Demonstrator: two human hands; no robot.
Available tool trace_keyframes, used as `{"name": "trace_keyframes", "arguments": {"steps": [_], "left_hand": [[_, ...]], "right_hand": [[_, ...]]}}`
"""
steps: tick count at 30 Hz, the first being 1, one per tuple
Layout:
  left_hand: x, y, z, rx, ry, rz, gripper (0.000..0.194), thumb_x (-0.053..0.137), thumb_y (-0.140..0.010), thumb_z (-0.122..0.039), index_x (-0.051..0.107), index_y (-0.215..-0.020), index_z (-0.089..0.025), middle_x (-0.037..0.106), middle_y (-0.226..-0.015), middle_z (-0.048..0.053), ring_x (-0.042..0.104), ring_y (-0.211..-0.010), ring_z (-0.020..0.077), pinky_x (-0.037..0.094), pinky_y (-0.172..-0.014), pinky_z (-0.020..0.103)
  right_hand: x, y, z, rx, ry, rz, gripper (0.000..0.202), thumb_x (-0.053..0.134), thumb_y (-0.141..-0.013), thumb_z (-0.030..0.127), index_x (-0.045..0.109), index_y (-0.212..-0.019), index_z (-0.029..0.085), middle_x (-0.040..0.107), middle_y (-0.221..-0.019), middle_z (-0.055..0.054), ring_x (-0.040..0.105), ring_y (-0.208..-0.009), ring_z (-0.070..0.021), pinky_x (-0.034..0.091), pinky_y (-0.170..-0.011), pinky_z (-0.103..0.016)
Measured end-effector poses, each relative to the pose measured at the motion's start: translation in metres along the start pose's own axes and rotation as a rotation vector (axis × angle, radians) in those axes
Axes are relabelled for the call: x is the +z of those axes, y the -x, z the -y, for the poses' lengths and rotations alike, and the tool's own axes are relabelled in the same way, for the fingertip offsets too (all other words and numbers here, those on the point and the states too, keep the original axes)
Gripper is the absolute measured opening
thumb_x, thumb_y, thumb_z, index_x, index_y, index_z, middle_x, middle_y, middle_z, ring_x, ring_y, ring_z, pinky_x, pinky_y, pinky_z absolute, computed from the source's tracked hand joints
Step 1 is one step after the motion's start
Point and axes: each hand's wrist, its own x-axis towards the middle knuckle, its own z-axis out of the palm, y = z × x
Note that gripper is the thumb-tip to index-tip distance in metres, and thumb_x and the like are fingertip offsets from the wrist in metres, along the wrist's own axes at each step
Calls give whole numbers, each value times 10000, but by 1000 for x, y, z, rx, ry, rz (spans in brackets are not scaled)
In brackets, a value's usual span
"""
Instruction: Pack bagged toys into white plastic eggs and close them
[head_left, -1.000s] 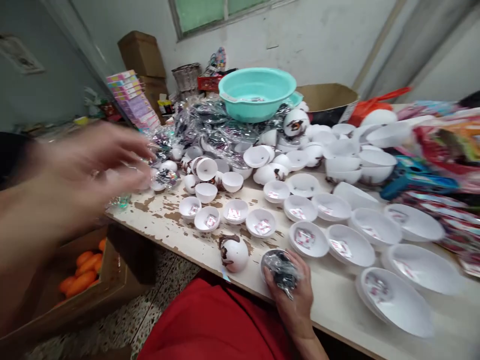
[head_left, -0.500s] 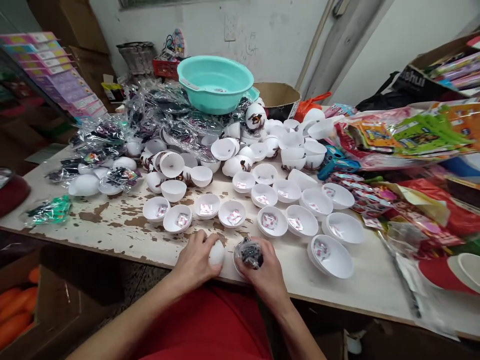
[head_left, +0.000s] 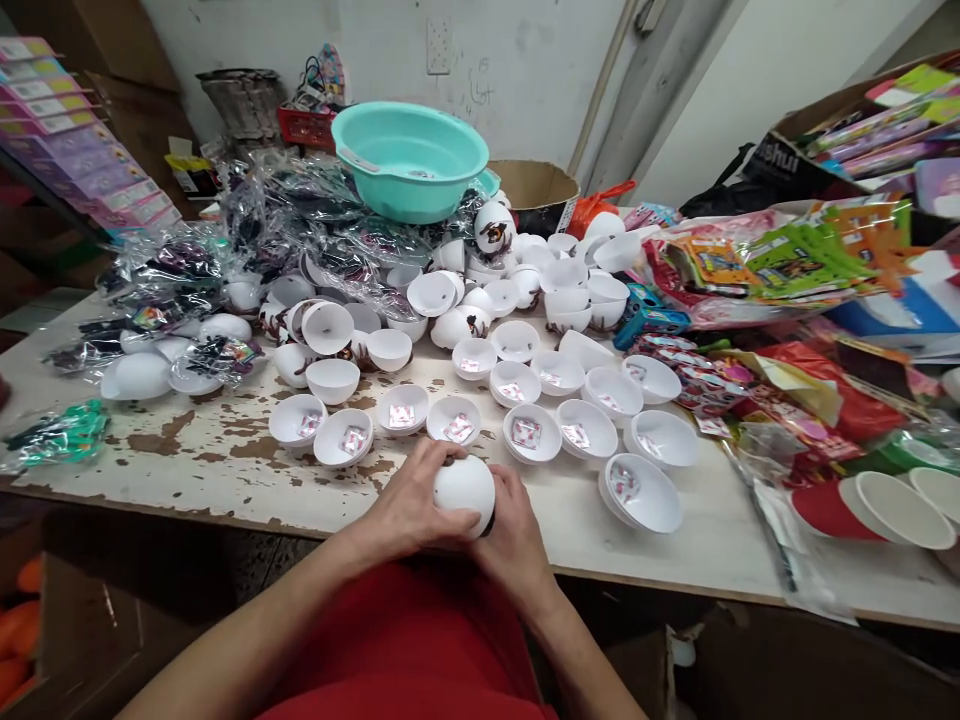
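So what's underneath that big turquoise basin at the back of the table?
The turquoise basin sits on a heap of clear plastic bags holding dark items, with white half-shells spilling out in front. Whatever lies directly beneath the basin is covered.

Both forearms bare, angled in from near edge & meeting at centre. Left hand (head_left: pixel 409 505) cupped, fingers curled w/ thumb over top. Right hand (head_left: pixel 514 525) pressed up against it from right side, fingers wrapped under, both clasped together.
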Motion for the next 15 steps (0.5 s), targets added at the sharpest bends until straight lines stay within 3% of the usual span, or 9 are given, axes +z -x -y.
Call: {"name": "trace_keyframes", "arguments": {"steps": [4,7,9,12,15], "left_hand": [[-5,-7,15,-71,41,29,554,711,-649,-254,528,-1172,-245,504,-1186,49,530,-1084,250,453,-960,399],[-2,-5,25,-139,137,76,548,713,-665,-288,511,-1172,-245,525,-1163,43,538,-1031,236,472,-891,368],[3,-3,32,-197,284,133,562,719,-678,-326,486,-1183,-245,547,-1106,31,548,-945,207,485,-796,319],[7,0,38,-226,484,177,613,745,-669,-350,451,-1196,-247,550,-1029,11,530,-844,166,465,-702,262],[0,2,37,-183,538,226,647,764,-660,-350,439,-1213,-263,539,-1071,16,528,-850,163,463,-702,259]], "right_hand": [[-18,-4,-9,-58,-152,155,651,716,-658,170,489,-1268,189,532,-1258,-141,548,-1152,-321,498,-972,-483],[-31,-6,-24,78,-350,294,937,844,-596,255,374,-1407,222,502,-1372,-135,537,-1221,-335,478,-1008,-508],[-35,-6,-32,188,-414,307,1053,921,-513,356,395,-1414,215,537,-1356,-139,549,-1208,-366,466,-1010,-543],[-33,-3,-36,300,-514,252,1004,950,-449,403,506,-1326,198,625,-1239,-124,595,-1131,-376,492,-969,-529],[-28,0,-30,374,-752,258,959,947,-458,384,514,-1300,231,636,-1223,-105,621,-1097,-364,527,-918,-493]]}}
